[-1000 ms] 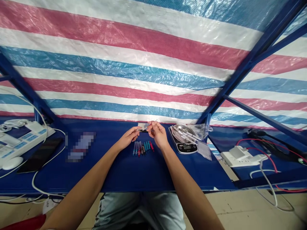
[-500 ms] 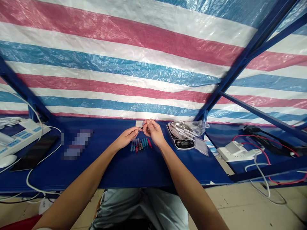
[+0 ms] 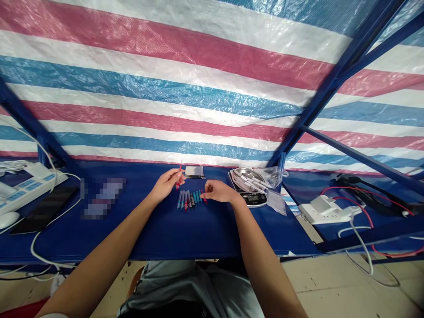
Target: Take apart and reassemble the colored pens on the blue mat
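Note:
My left hand (image 3: 165, 183) is closed on a slim red pen piece (image 3: 179, 180), held nearly upright with its thin tip pointing up. My right hand (image 3: 218, 191) is over the right end of a row of pen parts, its fingertips pinched at a short red pen part (image 3: 204, 197) on the table. Clear pen barrels (image 3: 183, 199) with blue and red ends lie side by side at the left of that row. Several teal and dark short pen parts (image 3: 196, 198) fill the space between them and the red one. Details of the small parts are blurred.
Behind the row lies a small clear packet (image 3: 194, 171). A kitchen scale (image 3: 253, 199) bearing white cables stands to the right. Power strips (image 3: 29, 187), a black phone (image 3: 43, 212) and loose cords are on the left; a white adapter (image 3: 321, 210) sits far right. Blue metal posts frame the table.
My hands have parted from where they met above the row. The left moved left with the red pen piece; the right came down to the red part, uncovering the packet.

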The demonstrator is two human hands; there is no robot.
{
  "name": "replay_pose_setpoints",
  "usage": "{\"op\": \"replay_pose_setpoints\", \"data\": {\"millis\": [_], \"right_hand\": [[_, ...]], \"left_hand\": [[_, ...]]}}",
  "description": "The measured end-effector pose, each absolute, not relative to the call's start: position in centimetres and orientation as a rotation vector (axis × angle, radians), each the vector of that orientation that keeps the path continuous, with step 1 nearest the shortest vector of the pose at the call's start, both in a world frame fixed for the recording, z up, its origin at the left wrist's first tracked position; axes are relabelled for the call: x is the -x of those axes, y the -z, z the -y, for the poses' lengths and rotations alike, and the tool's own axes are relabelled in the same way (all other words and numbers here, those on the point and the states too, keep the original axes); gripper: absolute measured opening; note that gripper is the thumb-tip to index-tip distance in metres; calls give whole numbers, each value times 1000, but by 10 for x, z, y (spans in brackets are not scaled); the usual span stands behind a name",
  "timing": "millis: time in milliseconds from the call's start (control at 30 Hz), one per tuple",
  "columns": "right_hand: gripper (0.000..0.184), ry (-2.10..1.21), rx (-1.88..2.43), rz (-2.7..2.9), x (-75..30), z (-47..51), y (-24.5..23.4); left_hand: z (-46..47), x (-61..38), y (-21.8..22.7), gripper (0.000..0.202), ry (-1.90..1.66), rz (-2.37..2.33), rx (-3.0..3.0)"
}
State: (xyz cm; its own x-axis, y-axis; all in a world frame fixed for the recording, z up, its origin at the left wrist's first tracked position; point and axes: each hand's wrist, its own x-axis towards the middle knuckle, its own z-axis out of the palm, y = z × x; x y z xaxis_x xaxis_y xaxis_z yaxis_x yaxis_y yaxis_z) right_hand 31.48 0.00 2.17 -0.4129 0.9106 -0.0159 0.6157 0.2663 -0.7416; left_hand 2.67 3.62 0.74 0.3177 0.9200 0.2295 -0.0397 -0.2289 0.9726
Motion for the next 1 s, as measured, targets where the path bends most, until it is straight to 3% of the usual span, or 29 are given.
{"op": "replay_pose_setpoints", "data": {"millis": [200,433,700,867,1000], "right_hand": [[29,-926,1512,2100,-329,2,-21],[16,-889,1438,2070,-328,1,-17],[28,-817,1388,2082,-308,2,-8],[16,-748,1411,2095,-308,4,-11],[18,-764,1440,2160,-315,4,-10]], "left_hand": [[-41,-25,0,51,-1204,-882,-1455],[-34,-21,-1,48,-1127,-1086,-1869],[-27,-24,-3,46,-1046,-1117,-2080],[-26,-24,-6,43,-1053,-1109,-2161],[-24,-24,-8,42,-1021,-1084,-2280]]}}
